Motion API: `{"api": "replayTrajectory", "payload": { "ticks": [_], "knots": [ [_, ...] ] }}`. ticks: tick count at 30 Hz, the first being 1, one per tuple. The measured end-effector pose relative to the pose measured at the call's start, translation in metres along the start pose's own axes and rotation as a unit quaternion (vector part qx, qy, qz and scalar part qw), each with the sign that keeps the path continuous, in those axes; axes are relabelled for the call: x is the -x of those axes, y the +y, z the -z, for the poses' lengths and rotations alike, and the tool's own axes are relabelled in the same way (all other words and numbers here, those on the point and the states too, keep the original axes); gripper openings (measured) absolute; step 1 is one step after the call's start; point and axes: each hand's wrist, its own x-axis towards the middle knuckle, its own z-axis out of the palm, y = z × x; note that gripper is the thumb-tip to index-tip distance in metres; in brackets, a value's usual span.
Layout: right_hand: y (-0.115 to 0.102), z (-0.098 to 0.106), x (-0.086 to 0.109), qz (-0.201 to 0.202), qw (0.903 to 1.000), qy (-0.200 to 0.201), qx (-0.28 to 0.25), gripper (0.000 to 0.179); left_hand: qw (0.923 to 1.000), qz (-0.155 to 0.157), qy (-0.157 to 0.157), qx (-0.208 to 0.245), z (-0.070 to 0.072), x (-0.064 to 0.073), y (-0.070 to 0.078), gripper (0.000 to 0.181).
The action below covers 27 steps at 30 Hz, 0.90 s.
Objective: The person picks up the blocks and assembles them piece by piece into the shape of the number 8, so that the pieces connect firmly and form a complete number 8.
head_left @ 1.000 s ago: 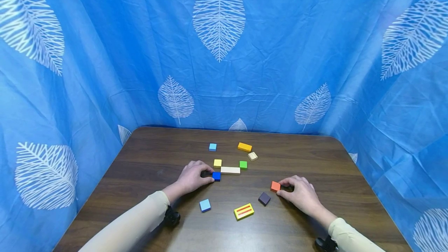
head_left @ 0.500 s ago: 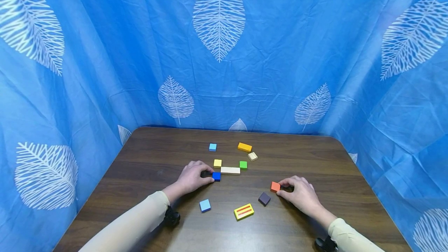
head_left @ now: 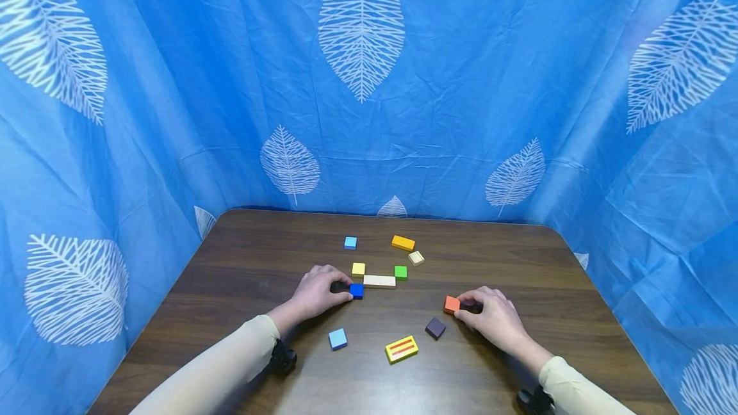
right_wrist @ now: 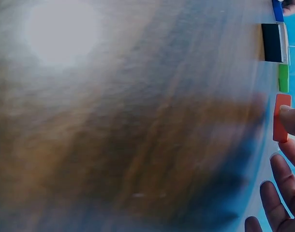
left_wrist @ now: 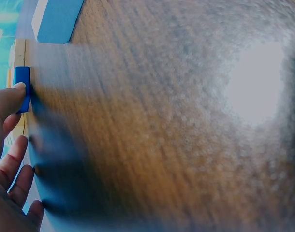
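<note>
My left hand point(head_left: 319, 291) pinches a dark blue block point(head_left: 357, 291) between thumb and finger at the near left end of a long cream block point(head_left: 379, 282). A yellow block point(head_left: 359, 269) sits just beyond that end, and a green block point(head_left: 400, 272) is by the far right end. Over on the right, my right hand point(head_left: 494, 317) pinches an orange-red block point(head_left: 452, 305); in the right wrist view the thumb lies on this red block point(right_wrist: 282, 118). A dark purple block point(head_left: 435, 328) lies nearest to it. The left wrist view has the thumb on the blue block point(left_wrist: 22, 89).
On the brown wooden table point(head_left: 242, 255) lie a light blue block point(head_left: 350, 243), an amber block point(head_left: 403, 243) and a small ridged cream block point(head_left: 416, 258) at the back. Nearer are another light blue block point(head_left: 337, 339) and a yellow block with red stripes point(head_left: 401, 349). A blue leaf-patterned curtain point(head_left: 438, 146) surrounds the table.
My right hand has shifted the orange-red block slightly left and away from me. The left hand and the blue block have stayed in place.
</note>
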Motion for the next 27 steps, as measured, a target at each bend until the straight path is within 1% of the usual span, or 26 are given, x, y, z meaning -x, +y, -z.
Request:
{"api": "replayTrajectory", "payload": {
  "ticks": [7,12,20,27],
  "knots": [
    [-0.009,0.003,-0.01,0.001,1.0,-0.006,-0.006,0.027,1.0,0.01,-0.002,0.0,0.0,-0.001,0.0,0.024],
    [-0.016,0.003,-0.018,0.002,0.9999,-0.008,-0.012,0.028,1.0,0.006,0.002,0.0,-0.001,-0.001,-0.001,0.023],
    [-0.029,-0.006,-0.03,0.01,0.9995,-0.014,-0.025,0.027,1.0,0.003,0.007,0.0,-0.001,-0.001,-0.001,0.023],
    [-0.044,-0.017,-0.04,0.013,0.9994,-0.026,-0.02,0.026,1.0,0.006,0.006,-0.001,-0.001,-0.001,0.0,0.024]
  ]
}}
